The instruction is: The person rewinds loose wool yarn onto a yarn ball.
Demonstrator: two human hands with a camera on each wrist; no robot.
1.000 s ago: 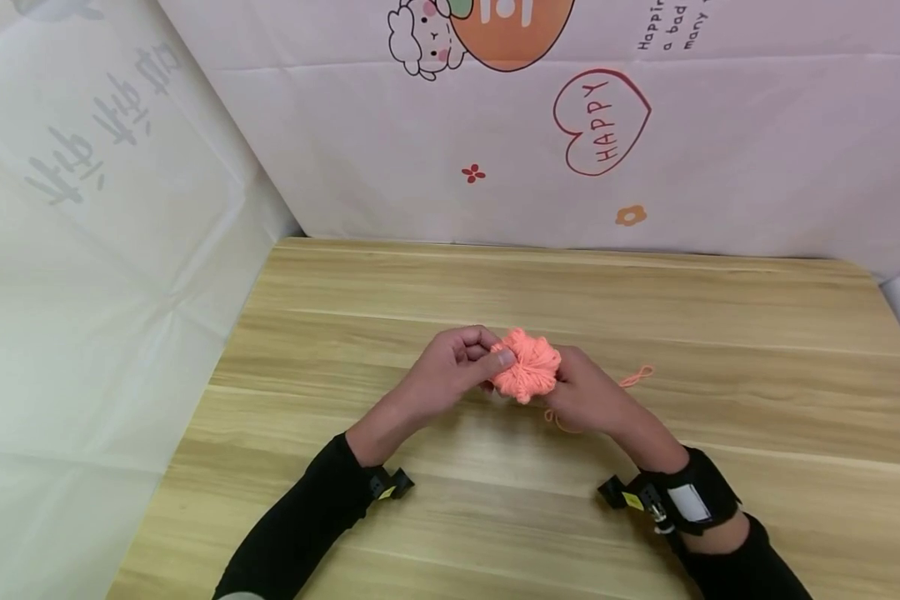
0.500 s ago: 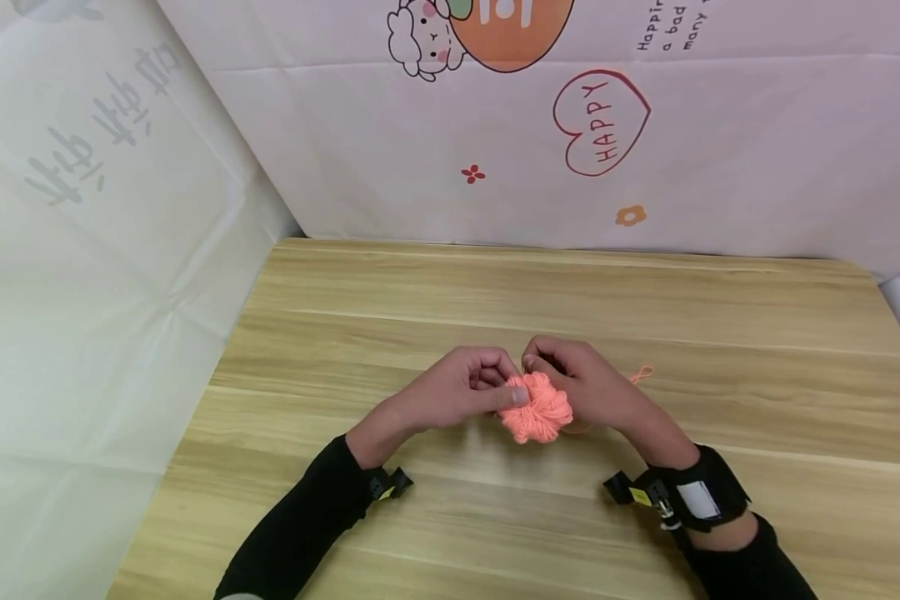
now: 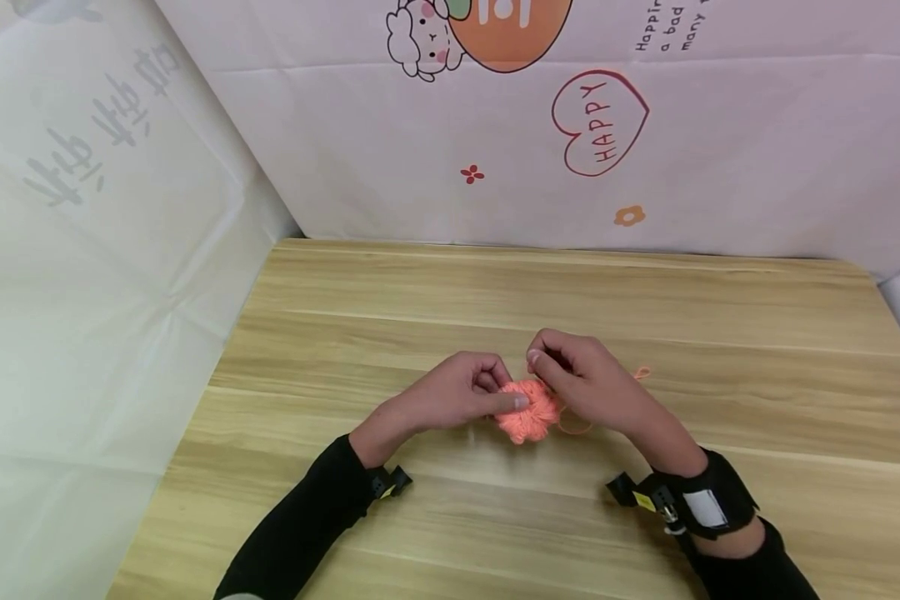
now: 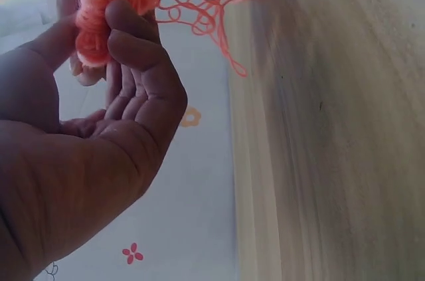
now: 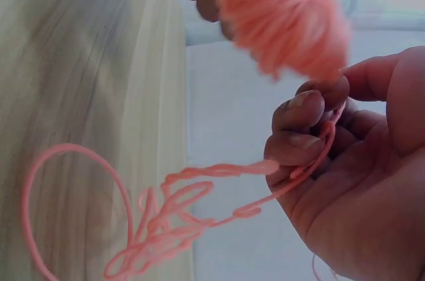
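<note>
- My left hand (image 3: 461, 392) pinches the coral yarn bundle (image 3: 528, 425), thumb laid over its face, so it sits above the tabletop (image 3: 345, 292).
- My right hand (image 3: 588, 379), just beyond the yarn bundle and to its right, has fingers curled round a yarn strand (image 5: 328, 133).
- Beyond the yarn bundle, a white cloth (image 3: 757, 167) carries a red-outlined heart (image 3: 600, 122) reading "HAPPY", turned sideways.
- Farther beyond it, cropped black lettering (image 3: 671, 25) shows "Happin", "a bad" and "many".
- Well to the left of the yarn bundle, grey characters (image 3: 120, 108) on a creased white sheet (image 3: 120, 350) are too faint for me to read.
- The yarn bundle itself is thick and fuzzy, wound from many strands, with a lobed edge.
- Loose yarn (image 5: 163, 238), thin and tangled into loops, trails to its right.
- Beneath the yarn bundle, the tabletop shows pale wood grain in long streaks.
- Nearer me than the yarn bundle, on its right, my black wrist strap (image 3: 737, 492) bears a white rectangular patch (image 3: 705, 508).
</note>
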